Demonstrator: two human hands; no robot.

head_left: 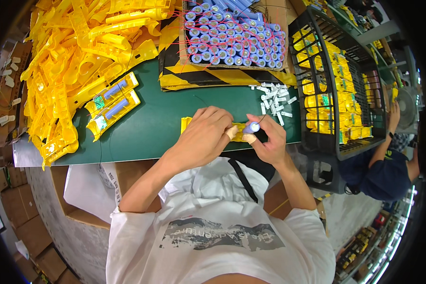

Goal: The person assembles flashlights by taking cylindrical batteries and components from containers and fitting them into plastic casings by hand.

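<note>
1. Left hand [201,135]: I have its fingers and thumb clamped on a yellow shell [186,124], which shows beyond the grip on both sides. A beige finger cover [231,132] sits on the thumb.
2. Right hand [270,142]: I have it closed on one blue cell [252,128], between thumb and fingers. Cell tilted, one end face toward my camera, at the shell's right end; whether the two touch, I cannot tell.
3. White plastic pieces [275,100]: loose cluster, just beyond the right hand, on the green tabletop [165,106].
4. Open carton [182,42]: straight beyond the grip, filled with blue cells and thin red wires, resting on a yellow-and-black striped base [232,76].
5. Two half shells [113,116]: left of the grip and farther out, side by side, each with a blue cell and a green board.
6. Heap of yellow shells [90,57]: far left of the grip.
7. Black crate [362,149]: right of the grip, holding yellow units.
8. Co-worker [383,173]: well beyond the crate, rightward.
</note>
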